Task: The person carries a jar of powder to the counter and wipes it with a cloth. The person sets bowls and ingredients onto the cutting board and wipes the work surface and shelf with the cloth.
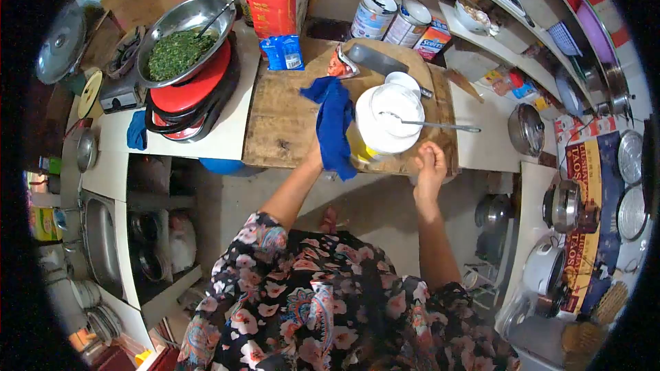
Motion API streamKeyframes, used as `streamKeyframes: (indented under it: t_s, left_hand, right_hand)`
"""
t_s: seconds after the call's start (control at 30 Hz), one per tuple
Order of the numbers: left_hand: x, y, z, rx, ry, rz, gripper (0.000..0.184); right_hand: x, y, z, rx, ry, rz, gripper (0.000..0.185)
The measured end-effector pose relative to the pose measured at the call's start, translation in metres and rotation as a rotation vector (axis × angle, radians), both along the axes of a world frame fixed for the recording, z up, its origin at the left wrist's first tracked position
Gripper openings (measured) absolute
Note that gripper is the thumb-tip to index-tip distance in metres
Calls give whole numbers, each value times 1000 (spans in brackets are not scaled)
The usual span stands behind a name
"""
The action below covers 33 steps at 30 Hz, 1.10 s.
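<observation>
My left hand (315,155) is at the front of the wooden cutting board (282,124), closed on a blue cloth (335,124) that covers its fingers. Right of the cloth stands a white tub (388,134) with white contents and a yellow patch low on its side. A metal spoon (440,126) rests in the tub, its handle pointing right. Just right of the tub, my right hand (430,168) has its fingers curled together; whether anything is in them is hidden. Behind the tub lies a cleaver (378,60) beside a small red packet (342,63).
A steel bowl of chopped greens (180,55) sits on a red-topped cooker (196,89) at the left. Behind the board stand a blue packet (282,53), a red sack (271,3), cans (375,15) and a box (432,39). A lidded pot (526,128) is at the right.
</observation>
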<state>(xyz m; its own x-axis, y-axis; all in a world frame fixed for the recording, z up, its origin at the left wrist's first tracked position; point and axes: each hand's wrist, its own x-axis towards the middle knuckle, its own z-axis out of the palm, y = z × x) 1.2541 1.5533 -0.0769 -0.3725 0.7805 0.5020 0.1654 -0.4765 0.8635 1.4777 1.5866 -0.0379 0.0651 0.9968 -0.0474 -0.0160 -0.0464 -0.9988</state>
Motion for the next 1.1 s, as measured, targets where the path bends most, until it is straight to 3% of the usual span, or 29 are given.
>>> streamKeyframes:
  t_s: [0.03, 0.07, 0.1, 0.17, 0.2, 0.27, 0.3, 0.37, 0.43, 0.5, 0.57, 0.6, 0.63, 0.67, 0.7, 0.77, 0.8, 0.87, 0.9, 0.97, 1.03, 1.1]
  left_hand:
    - [-4, 18, 7, 126, 79, -34, 55]
    - [-13, 33, 23, 115, 331, 86, 53]
    - [-20, 59, 15, 112, 323, 99, 53]
    - [-28, 113, -11, -86, 94, -408, 46]
    - [-27, 118, -1, -86, 80, -393, 46]
    - [-27, 118, 15, -199, 161, -659, 42]
    - [-25, 115, 16, -209, 143, -649, 42]
    - [-21, 107, 18, -73, 327, -446, 39]
    - [-18, 91, 18, -82, 346, -400, 38]
    - [-10, 52, 44, -2, 374, -25, 39]
    - [6, 35, 42, -263, 13, -33, 44]
    - [20, 18, -2, -54, 152, 99, 44]
    - [36, 1, 9, -141, 82, 147, 44]
    - [52, -11, 21, -141, 224, 318, 44]
    - [72, 5, -10, -143, -435, 169, 38]
    - [120, -21, -26, 39, -1019, -28, 30]
    - [129, -28, -31, 50, -1026, -18, 30]
    - [138, -38, -35, -413, -704, 28, 26]
    - [138, -36, -34, -405, -712, 37, 26]
    - [129, -26, -29, -220, -444, 288, 28]
    - [114, -10, -4, -140, -458, 425, 30]
    - [85, 10, -1, -60, -467, 552, 33]
  right_hand:
    - [-4, 12, 6, -19, -58, -48, 24]
    - [-6, 24, 4, -20, -63, -36, 24]
    - [-9, 37, 1, 20, -52, -9, 31]
    - [-20, 59, 1, 67, -51, 36, 39]
    - [-30, 63, 1, 15, 25, 79, 39]
    - [-43, 63, -3, -109, 173, 156, 41]
    - [-43, 64, -7, -125, 160, 166, 41]
    - [-43, 66, -12, -252, 270, 120, 38]
    - [-43, 66, -13, -222, 221, 129, 37]
    - [-47, 69, -7, -179, 183, 154, 36]
    - [-48, 67, 0, -255, 284, 221, 35]
    - [-49, 67, -2, -230, 271, 217, 36]
    - [-47, 68, -4, -233, 264, 232, 36]
    - [-45, 71, -7, -285, 245, 195, 36]
    - [-43, 73, -9, -335, 224, 158, 37]
    - [-41, 75, -11, -348, 215, 169, 37]
    - [-39, 77, -12, -342, 218, 200, 37]
    - [-37, 78, -12, -334, 212, 240, 36]
    - [-37, 78, -12, -284, 186, 238, 37]
    - [-36, 79, -10, -235, 159, 246, 38]
    - [-33, 78, -7, -232, 192, 391, 37]
    - [-35, 75, -7, -237, 187, 375, 37]
